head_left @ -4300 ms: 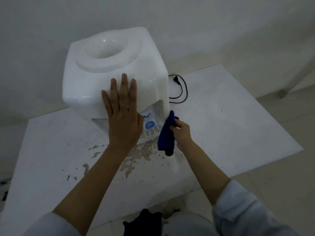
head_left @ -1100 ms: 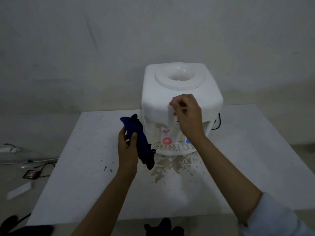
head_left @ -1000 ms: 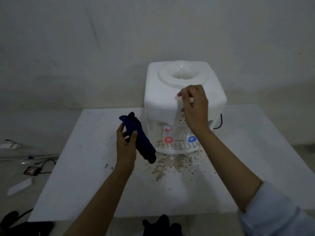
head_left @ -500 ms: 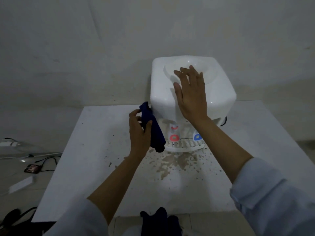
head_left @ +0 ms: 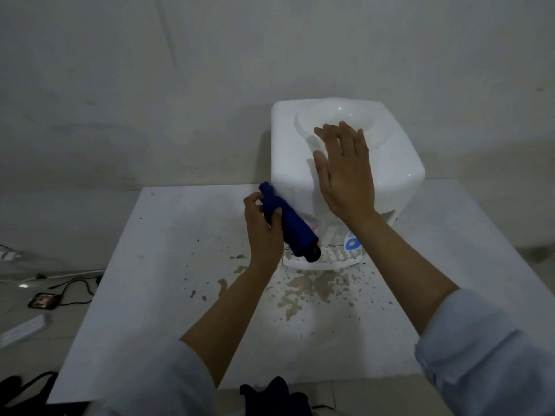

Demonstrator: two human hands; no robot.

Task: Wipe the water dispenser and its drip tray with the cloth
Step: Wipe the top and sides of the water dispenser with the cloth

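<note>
Cloth (head_left: 288, 225) now nearer drip tray (head_left: 326, 261), left hand (head_left: 264, 226) gripping; right hand (head_left: 345, 172) flat on dispenser (head_left: 396, 163).

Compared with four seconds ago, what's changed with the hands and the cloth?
The dark blue cloth passed from the right hand to the left hand; the right hand now lies flat on the white plastic water dispenser. The dispenser stays on the stained white table.

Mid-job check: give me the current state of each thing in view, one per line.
cloth: bunched, gripped by left hand, against dispenser's front.
right hand: open, flat on water dispenser.
drip tray: in place, under taps.
table: stained before tray.
</note>
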